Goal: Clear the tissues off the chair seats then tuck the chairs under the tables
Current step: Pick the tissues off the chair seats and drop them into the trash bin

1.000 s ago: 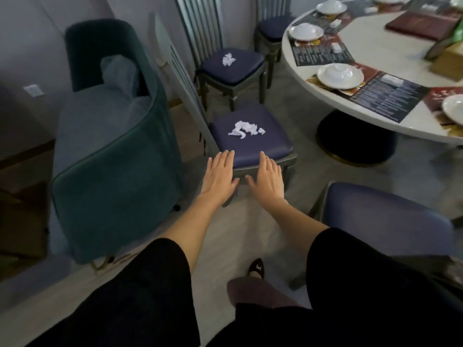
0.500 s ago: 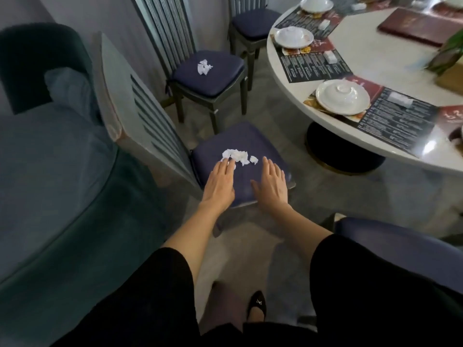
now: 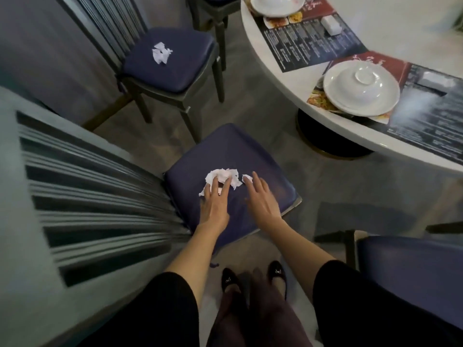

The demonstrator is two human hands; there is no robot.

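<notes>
White tissues: two clumps (image 3: pixel 221 177) (image 3: pixel 161 52) on two seats (image 3: pixel 250 156) (image 3: pixel 175 68). Left hand (image 3: pixel 214 204) flat, fingers on near clump; right hand (image 3: pixel 261 199) spread, empty.

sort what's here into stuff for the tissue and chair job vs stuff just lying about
Job: torn tissues on near chair seat; crumpled tissue on far chair seat; left hand; right hand.

Lying about: covered dish, menu mats, small white box.

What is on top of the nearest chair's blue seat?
Torn white tissue pieces lie on the nearest seat, with the left hand on them and the right hand alongside. Anything beneath the palms is hidden.
</notes>
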